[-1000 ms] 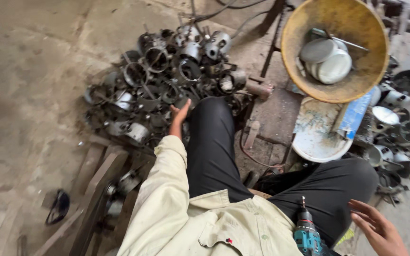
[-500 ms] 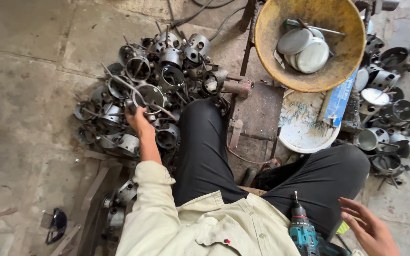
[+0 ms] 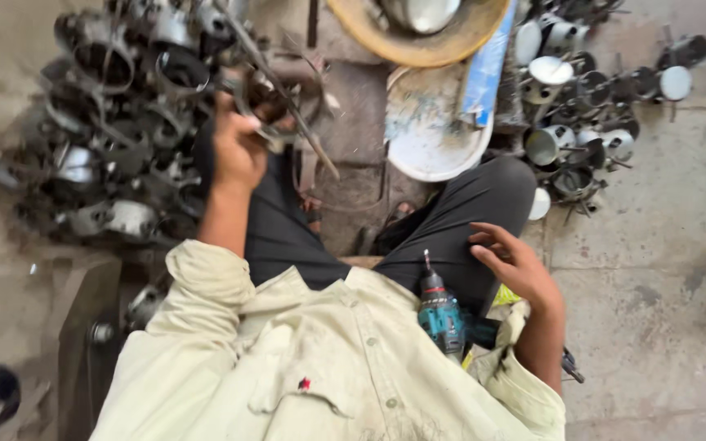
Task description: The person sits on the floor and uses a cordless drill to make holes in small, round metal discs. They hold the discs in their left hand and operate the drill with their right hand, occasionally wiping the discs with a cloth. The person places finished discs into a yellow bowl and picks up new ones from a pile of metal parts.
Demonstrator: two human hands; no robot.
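While the left hand (image 3: 237, 151) grips a dark, long-handled metal piece (image 3: 275, 106), the right hand (image 3: 516, 265) rests open.

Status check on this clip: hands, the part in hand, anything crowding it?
Left hand closed on a metal part with a long rod, lifted over the scrap pile. Right hand open, resting on thigh beside the teal drill. Nothing blocking.

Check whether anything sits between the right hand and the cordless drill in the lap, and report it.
Nothing visible does. The right hand rests open on the dark trouser leg, apart from the teal cordless drill, with only bare trouser cloth between them. The left hand is far off at the metal parts pile, gripping a metal piece.
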